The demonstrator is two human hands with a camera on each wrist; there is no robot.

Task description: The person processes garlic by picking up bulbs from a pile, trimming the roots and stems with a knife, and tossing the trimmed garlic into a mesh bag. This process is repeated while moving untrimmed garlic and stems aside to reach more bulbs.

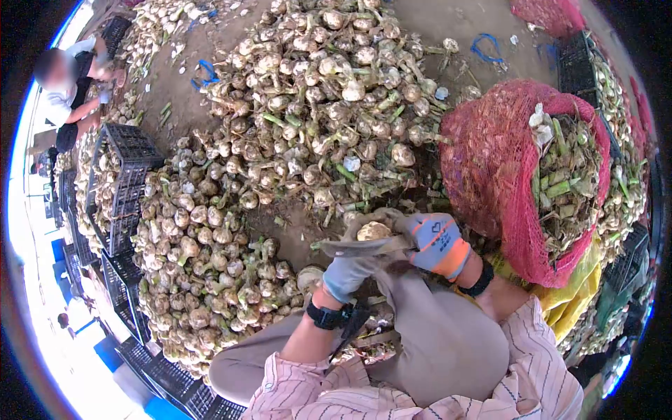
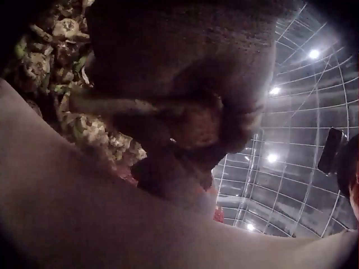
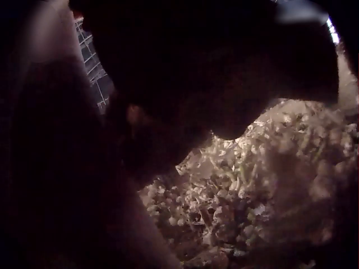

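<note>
In the head view, my left hand (image 1: 348,276), in a grey-blue glove, reaches up from below and grips a pale garlic bulb (image 1: 374,231). My right hand (image 1: 439,241), gloved in grey and orange, curls at the right end of a flat grey knife (image 1: 364,247). The knife's broad blade points left and passes across the near side of the bulb, over the left hand. Its handle is hidden by the right fingers. Both hands are close together above my knees. The left wrist view shows my left hand (image 2: 224,67) dark and curled; the right wrist view is mostly shadow.
Garlic heaps (image 1: 301,91) spread ahead, with more bulbs (image 1: 203,245) at my left. A red mesh sack (image 1: 483,154) of cut stalks stands at right, beside a yellow sack (image 1: 570,297). Black crates (image 1: 129,150) line the left side. Another person (image 1: 63,94) sits far left.
</note>
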